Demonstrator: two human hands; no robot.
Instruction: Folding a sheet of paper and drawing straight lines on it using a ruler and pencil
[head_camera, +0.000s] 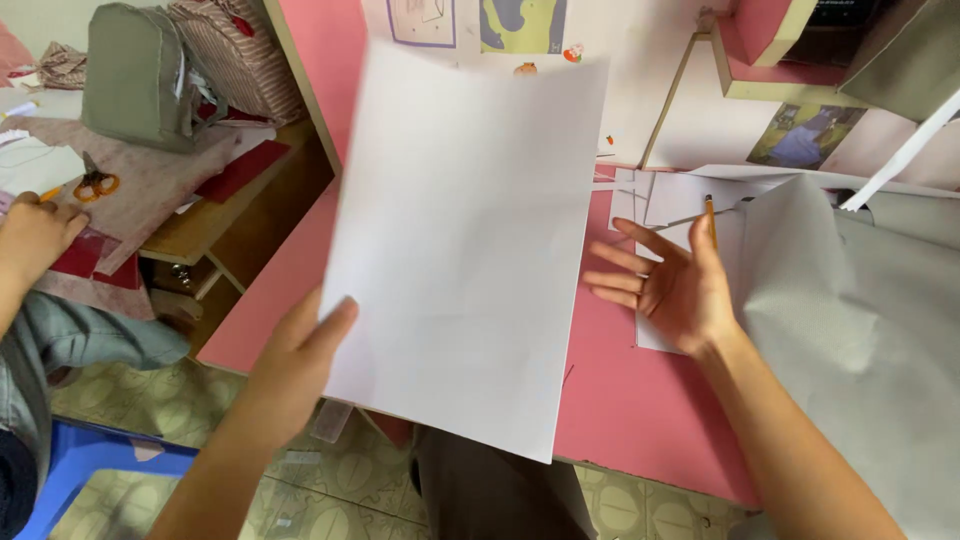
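Sheet: a blank white sheet (465, 250) is held up, tilted, over the pink tabletop (640, 400), gripped at its lower left edge only.
Left hand: the left hand (300, 355) is pinched on that edge, thumb lying on the face of the sheet.
Right hand: the right hand (670, 285) is spread, palm up, empty, just beside the sheet's right edge and not touching it.
Risk: with one edge gripped, the sheet may well sag, bend or slip from the pinch.
Around: a pencil (711, 215) and cut paper pieces (680, 200) lie beyond the right hand; grey fabric (860, 320) is draped at the right.
In the way: much of the tabletop is hidden by the sheet.
Neighbour: another person's hand (35, 235) is seen at far left, near orange scissors (95, 183).
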